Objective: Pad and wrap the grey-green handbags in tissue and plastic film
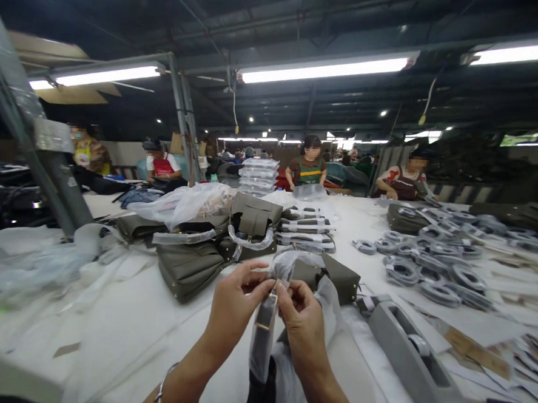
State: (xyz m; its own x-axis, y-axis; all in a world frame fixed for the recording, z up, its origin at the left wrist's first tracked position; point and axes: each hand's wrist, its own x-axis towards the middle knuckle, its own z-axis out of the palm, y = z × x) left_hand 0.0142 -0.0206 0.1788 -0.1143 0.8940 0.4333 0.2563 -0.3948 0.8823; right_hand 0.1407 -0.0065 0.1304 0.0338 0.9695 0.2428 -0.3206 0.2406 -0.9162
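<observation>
Both my hands meet over a dark bag strap (261,341) with a gold-toned buckle, partly covered in thin translucent wrapping. My left hand (240,297) pinches the wrapped strap just above the buckle, thumb against fingers. From the other side my right hand (301,316) grips the same spot, its fingertips curled close to my left thumb. A loop of clear wrapping (292,265) rises above my fingers. Directly behind lies an olive handbag (337,278), partly hidden by my hands and the wrapping. Another olive handbag (192,267) rests to the left.
A grey tape dispenser (416,362) stands at right. Beyond it lie several wrapped coiled straps (443,261). Flat wrapped pieces (306,228) are stacked behind the bags. A metal post (41,127) rises at left. Co-workers, one in a green apron (310,170), are across the table.
</observation>
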